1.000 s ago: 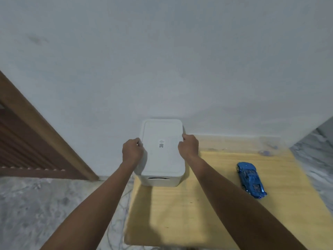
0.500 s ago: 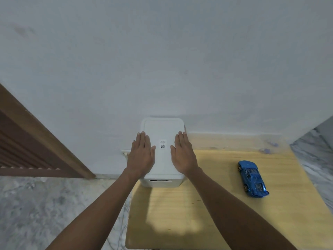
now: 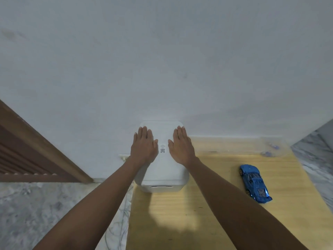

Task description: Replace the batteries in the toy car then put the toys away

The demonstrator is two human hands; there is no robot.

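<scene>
A white lidded storage box (image 3: 162,175) stands at the back left corner of a light wooden table (image 3: 207,213), against the wall. Its lid is on and carries a small QR label. My left hand (image 3: 144,147) lies flat on the left half of the lid, fingers straight and pointing to the wall. My right hand (image 3: 181,147) lies flat on the right half the same way. A shiny blue toy car (image 3: 255,183) sits on the table to the right of the box, apart from both hands.
A white wall (image 3: 162,69) rises directly behind the box. A brown wooden door frame (image 3: 36,141) is at the left. Marble floor (image 3: 54,213) shows left of the table and at the far right. Small bluish marks (image 3: 270,150) lie at the table's back right.
My hands went from gripping the lid's sides to lying flat on top of it. Since half a second ago they have slid a little toward the wall and spread apart.
</scene>
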